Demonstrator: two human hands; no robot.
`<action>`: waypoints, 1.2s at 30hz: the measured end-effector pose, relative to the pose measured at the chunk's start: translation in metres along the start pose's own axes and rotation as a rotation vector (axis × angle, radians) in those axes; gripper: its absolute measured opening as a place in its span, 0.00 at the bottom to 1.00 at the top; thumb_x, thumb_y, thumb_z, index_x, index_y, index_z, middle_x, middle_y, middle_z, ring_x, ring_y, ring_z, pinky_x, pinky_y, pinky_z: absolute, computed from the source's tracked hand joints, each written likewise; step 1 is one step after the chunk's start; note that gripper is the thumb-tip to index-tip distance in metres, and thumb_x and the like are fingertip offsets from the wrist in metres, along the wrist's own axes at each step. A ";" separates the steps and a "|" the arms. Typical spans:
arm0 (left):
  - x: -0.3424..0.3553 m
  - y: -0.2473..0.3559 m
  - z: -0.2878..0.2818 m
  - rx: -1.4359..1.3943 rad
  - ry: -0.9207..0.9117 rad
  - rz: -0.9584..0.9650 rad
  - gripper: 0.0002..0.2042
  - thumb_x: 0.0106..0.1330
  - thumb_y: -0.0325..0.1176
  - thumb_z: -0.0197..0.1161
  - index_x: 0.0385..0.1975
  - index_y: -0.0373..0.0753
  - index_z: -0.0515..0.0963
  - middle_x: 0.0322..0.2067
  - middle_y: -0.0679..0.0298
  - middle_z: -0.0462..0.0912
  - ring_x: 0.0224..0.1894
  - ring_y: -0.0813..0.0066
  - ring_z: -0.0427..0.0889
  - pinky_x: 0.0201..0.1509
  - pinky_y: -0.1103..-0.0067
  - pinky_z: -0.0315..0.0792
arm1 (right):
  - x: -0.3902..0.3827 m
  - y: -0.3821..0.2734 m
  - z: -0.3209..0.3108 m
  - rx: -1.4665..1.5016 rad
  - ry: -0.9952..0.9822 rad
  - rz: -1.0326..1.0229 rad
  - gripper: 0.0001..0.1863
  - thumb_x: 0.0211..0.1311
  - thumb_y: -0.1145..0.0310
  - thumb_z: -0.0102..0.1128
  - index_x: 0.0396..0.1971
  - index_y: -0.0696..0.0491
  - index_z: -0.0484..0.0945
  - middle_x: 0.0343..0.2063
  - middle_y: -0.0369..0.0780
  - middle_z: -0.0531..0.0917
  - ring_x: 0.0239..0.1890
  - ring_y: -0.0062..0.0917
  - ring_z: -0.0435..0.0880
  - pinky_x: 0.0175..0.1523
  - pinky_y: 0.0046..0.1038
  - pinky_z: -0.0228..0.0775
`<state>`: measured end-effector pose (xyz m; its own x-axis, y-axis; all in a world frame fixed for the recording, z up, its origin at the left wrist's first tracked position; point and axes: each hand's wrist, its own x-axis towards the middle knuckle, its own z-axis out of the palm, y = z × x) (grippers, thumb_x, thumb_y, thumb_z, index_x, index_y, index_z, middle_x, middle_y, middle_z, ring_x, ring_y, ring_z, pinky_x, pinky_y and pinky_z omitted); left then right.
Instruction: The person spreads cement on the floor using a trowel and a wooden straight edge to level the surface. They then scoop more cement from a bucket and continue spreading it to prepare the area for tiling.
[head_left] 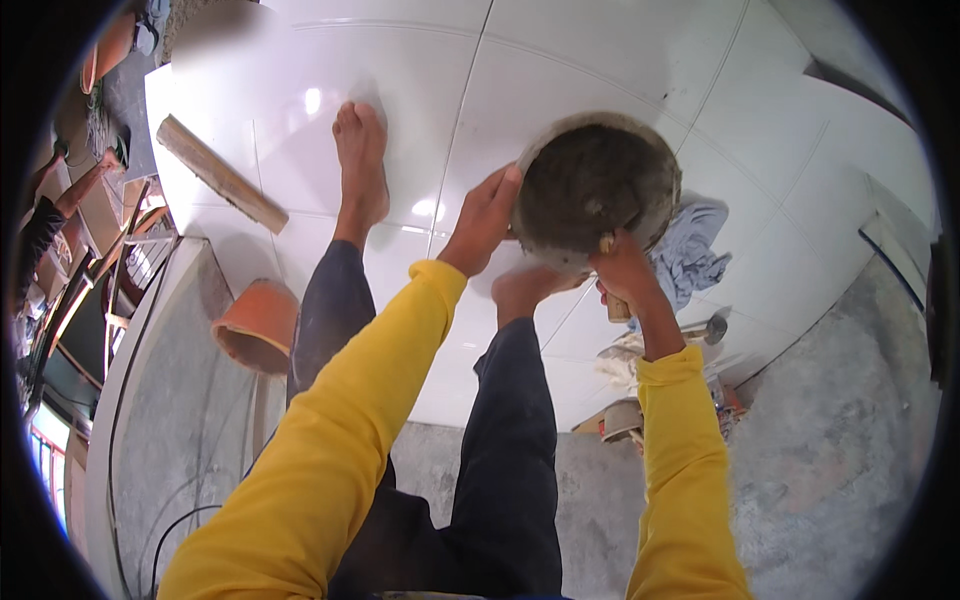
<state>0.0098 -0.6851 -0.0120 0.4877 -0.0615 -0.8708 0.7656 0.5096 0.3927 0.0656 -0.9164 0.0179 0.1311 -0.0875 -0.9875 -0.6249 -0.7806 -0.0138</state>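
Yellow sleeves (330, 470) nearest; left hand (483, 222) clasped on pan (592, 190) rim, right hand (622, 272) wrapped round a wooden handle (617, 306) below. Pan raised over tile floor (560, 60): mortar-laden, likely heavy, gritty, stiff; grip rim both sides

Rough mortar-caked pan (592, 190), glossy white tiles (560, 60), matt wooden plank (220, 173), crumpled grey cloth (692, 250)

Bright daylight, soft shadows. Glare spots on glossy white floor tiles (600, 60). Fisheye bends tile joints near rim; black vignette corners. Top-left patch smeared, edges soft.
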 end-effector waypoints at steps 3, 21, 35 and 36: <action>-0.003 -0.006 -0.002 0.017 -0.014 -0.032 0.32 0.83 0.59 0.51 0.74 0.40 0.70 0.58 0.60 0.82 0.59 0.69 0.83 0.59 0.65 0.84 | -0.006 0.014 0.029 0.384 -0.158 0.002 0.18 0.63 0.74 0.65 0.51 0.56 0.71 0.23 0.37 0.75 0.18 0.21 0.76 0.21 0.31 0.74; 0.004 -0.009 0.001 0.142 0.009 -0.034 0.31 0.84 0.57 0.50 0.73 0.38 0.69 0.58 0.60 0.80 0.59 0.67 0.81 0.60 0.60 0.85 | -0.002 0.077 0.077 2.159 -1.384 -0.551 0.16 0.83 0.61 0.47 0.57 0.57 0.68 0.27 0.40 0.72 0.17 0.22 0.77 0.19 0.28 0.75; 0.003 -0.011 0.004 0.067 0.012 -0.059 0.31 0.83 0.58 0.52 0.75 0.41 0.70 0.61 0.57 0.80 0.61 0.65 0.82 0.60 0.60 0.85 | 0.013 0.024 0.044 -0.470 0.261 -0.419 0.17 0.74 0.63 0.59 0.53 0.59 0.75 0.35 0.59 0.87 0.39 0.59 0.88 0.45 0.52 0.81; 0.002 -0.012 0.002 0.043 0.017 -0.057 0.31 0.83 0.57 0.52 0.74 0.41 0.70 0.60 0.58 0.81 0.60 0.65 0.83 0.59 0.61 0.85 | 0.009 0.020 0.053 -0.533 0.245 -0.365 0.18 0.74 0.63 0.59 0.54 0.58 0.74 0.38 0.62 0.87 0.42 0.63 0.86 0.48 0.54 0.81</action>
<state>0.0025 -0.6926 -0.0174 0.4363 -0.0744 -0.8967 0.8091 0.4684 0.3548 0.0132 -0.8999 0.0008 0.4703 0.1501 -0.8697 -0.0521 -0.9790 -0.1971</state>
